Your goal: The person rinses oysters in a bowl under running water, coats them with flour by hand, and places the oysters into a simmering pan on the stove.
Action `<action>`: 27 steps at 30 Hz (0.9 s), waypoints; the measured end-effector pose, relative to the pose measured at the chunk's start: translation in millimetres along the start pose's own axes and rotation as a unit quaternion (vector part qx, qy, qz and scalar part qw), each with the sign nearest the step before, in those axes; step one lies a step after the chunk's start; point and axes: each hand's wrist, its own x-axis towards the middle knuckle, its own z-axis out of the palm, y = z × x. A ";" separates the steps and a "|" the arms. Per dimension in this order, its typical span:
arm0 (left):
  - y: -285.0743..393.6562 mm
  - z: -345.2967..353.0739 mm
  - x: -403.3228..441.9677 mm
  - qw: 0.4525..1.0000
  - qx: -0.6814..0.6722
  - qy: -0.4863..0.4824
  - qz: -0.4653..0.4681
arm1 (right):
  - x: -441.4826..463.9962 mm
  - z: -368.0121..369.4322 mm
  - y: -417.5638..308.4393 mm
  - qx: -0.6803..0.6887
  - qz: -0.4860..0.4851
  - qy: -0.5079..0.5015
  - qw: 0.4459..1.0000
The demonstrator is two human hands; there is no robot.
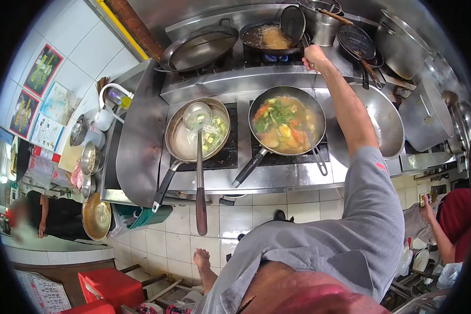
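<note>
My right hand (315, 57) reaches to the back burner and is closed around the handle of a dark round strainer (292, 24). The strainer is tilted at the right side of a wok (254, 41) of bubbling oil, with a blue flame under it. My left hand (201, 258) hangs low by my side, away from the stove, its fingers loosely bent and nothing seen in them. Nearer me, a black-handled pan (252, 118) holds orange broth with greens, an egg half and a slotted spatula (319, 157). Left of it, a ladle (198, 123) rests across a pan (174, 137) of pale soup with green pieces.
A large wok (204, 49) stands at the back left. On the right are another wok (384, 118), a tall pot (426, 112) and stacked pans (356, 42). Both front pans' handles and the ladle's handle (201, 209) jut toward me. People stand at far left and right.
</note>
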 end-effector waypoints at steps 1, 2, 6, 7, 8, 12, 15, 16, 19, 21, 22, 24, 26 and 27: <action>-7.3 -7.4 -1.9 0.999 -0.010 0.026 -0.037 | 4.6 2.2 -0.8 0.002 0.000 -0.004 1.000; -15.5 -15.1 -5.2 0.996 -0.019 0.053 -0.074 | 8.8 3.7 -0.3 0.001 -0.001 -0.006 1.000; -75.0 -68.2 -14.2 0.996 -0.032 0.051 -0.066 | 32.2 -8.0 12.1 0.180 0.058 -0.076 0.979; -89.7 -82.2 -10.8 0.993 -0.052 0.043 -0.093 | 37.2 -11.4 13.9 0.230 0.080 -0.095 0.965; -93.3 -88.1 -13.4 0.993 -0.053 0.043 -0.092 | 40.8 -13.8 15.6 0.278 0.103 -0.113 0.948; -99.7 -96.8 -11.6 0.984 -0.093 0.057 -0.140 | 44.9 -14.3 22.8 0.314 0.087 -0.140 0.935; -74.8 -65.4 -24.0 0.988 -0.070 0.107 -0.082 | 38.1 -7.9 22.7 0.268 0.058 -0.127 0.953; -35.8 -21.1 -56.4 0.986 -0.045 0.147 -0.068 | 29.9 -5.5 19.2 0.269 0.058 -0.127 0.953; -34.3 -33.3 -23.1 0.993 -0.067 0.036 -0.090 | 12.8 5.4 10.7 0.103 -0.012 -0.074 0.992; -28.8 -29.4 -18.1 0.995 -0.069 0.024 -0.073 | 5.9 12.7 5.5 -0.021 -0.069 -0.011 0.997; -26.3 -27.5 -17.4 0.996 -0.071 0.012 -0.057 | 1.3 16.8 2.3 -0.021 -0.069 -0.011 0.997; -24.3 -25.2 -19.2 0.997 -0.067 0.006 -0.044 | -10.6 24.5 -7.2 -0.220 -0.129 0.056 0.965; -24.4 -26.5 -19.3 0.998 -0.062 0.000 -0.033 | -26.3 31.1 -12.9 -0.248 -0.146 0.068 0.955; -25.0 -27.7 -19.4 0.997 -0.054 0.014 -0.057 | -32.7 35.2 -14.9 -0.242 -0.154 0.067 0.956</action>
